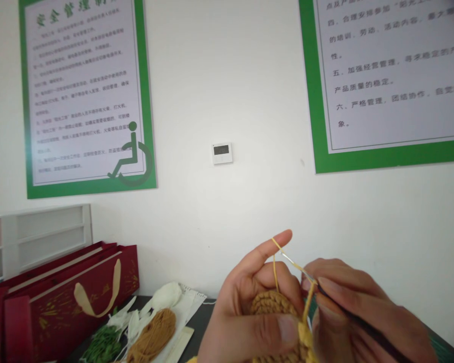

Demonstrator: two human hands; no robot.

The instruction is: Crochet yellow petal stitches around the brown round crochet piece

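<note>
My left hand (245,307) is closed on a round crocheted piece (274,305), brown with a yellow edge at its right side. Yellow yarn (275,272) loops over the raised left index finger. In my right hand (355,302) is a crochet hook (366,327) with a dark handle and a thin metal shaft. The hook's tip points up and left toward the left index finger, with yellow yarn along it. A yellow strand runs from the hook down to the edge of the piece. The lower part of the piece is hidden by my hands.
A dark table (191,333) holds a brown yarn skein (153,335), green yarn (103,344) and white yarn (166,296) at left. Dark red gift bags (75,297) stand beside them, before a grey-white rack (49,234). The wall behind carries green-framed posters (79,101) and a small white control panel (222,153).
</note>
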